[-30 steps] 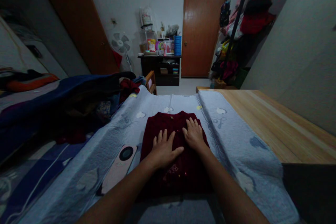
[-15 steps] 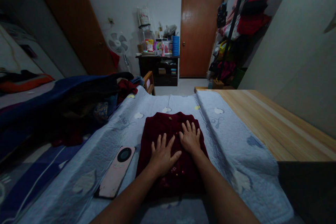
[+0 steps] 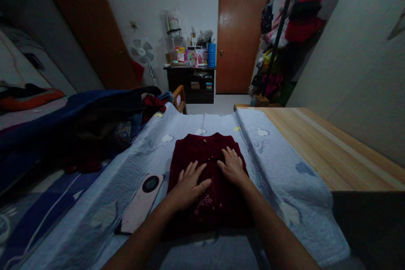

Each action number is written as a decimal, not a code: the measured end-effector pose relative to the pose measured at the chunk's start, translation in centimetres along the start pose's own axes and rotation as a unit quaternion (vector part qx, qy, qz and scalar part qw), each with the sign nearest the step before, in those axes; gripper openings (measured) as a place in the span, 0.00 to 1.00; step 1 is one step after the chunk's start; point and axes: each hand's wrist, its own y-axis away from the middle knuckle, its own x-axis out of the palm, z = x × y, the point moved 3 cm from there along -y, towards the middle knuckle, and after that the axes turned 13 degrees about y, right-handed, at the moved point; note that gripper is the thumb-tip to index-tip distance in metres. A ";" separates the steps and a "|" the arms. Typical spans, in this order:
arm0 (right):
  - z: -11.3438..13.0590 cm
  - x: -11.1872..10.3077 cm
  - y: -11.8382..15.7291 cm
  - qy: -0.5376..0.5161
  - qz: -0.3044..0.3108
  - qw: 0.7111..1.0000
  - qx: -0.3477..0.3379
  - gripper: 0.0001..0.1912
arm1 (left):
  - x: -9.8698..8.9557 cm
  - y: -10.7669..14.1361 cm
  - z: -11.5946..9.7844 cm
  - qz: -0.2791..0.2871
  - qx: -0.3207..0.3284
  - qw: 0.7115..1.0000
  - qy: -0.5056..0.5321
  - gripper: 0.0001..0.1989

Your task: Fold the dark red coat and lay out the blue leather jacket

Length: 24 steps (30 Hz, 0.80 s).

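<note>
A dark red garment (image 3: pixel 205 202), folded into a rough rectangle with its collar and label at the far end, lies on a pale blue quilted cover (image 3: pixel 278 164). My left hand (image 3: pixel 190 185) rests on its left half, fingers stretched forward and thumb apart. On the right half, my right hand (image 3: pixel 233 166) also lies with fingers extended. Neither hand grips anything. Small shiny buttons and some embroidery show between the hands. Just left of the garment is a pink phone (image 3: pixel 139 204), back side up, with a round black camera; my left forearm passes close to its lower edge.
A heap of dark clothes (image 3: pixel 95 126) lies along the left. Bare wooden boards (image 3: pixel 310 135) extend on the right. Farther off stand a fan (image 3: pixel 143 52), a dark cabinet (image 3: pixel 190 86) with items on top, a door (image 3: pixel 237 38) and hanging bags (image 3: pixel 305 17).
My left hand has slid slightly left on the garment, uncovering more embroidery. My right hand has shifted a little to the right. The garment stays folded.
</note>
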 end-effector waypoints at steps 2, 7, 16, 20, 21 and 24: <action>-0.1 -0.1 0.8 0.007 -0.015 1.000 0.000 0.33 | -0.5 1.0 0.1 0.006 0.027 0.999 -0.029 0.35; 0.1 0.7 1.8 0.032 -0.049 0.998 0.020 0.31 | 0.9 1.5 1.5 -0.002 0.052 0.996 -0.074 0.37; 0.1 2.2 1.5 0.042 -0.060 0.997 0.024 0.32 | 2.1 0.7 2.5 -0.028 0.071 0.995 -0.062 0.35; -1.0 1.5 1.2 -0.021 -0.067 0.998 0.003 0.31 | 1.3 0.9 2.9 -0.055 0.106 0.993 -0.013 0.32; -1.6 1.2 1.2 -0.042 -0.085 0.995 -0.004 0.30 | 0.8 1.0 3.2 -0.074 0.110 0.991 0.004 0.30; -3.9 0.4 1.6 -0.097 -0.161 0.982 0.003 0.28 | -1.3 1.2 4.8 -0.183 0.100 0.976 0.061 0.25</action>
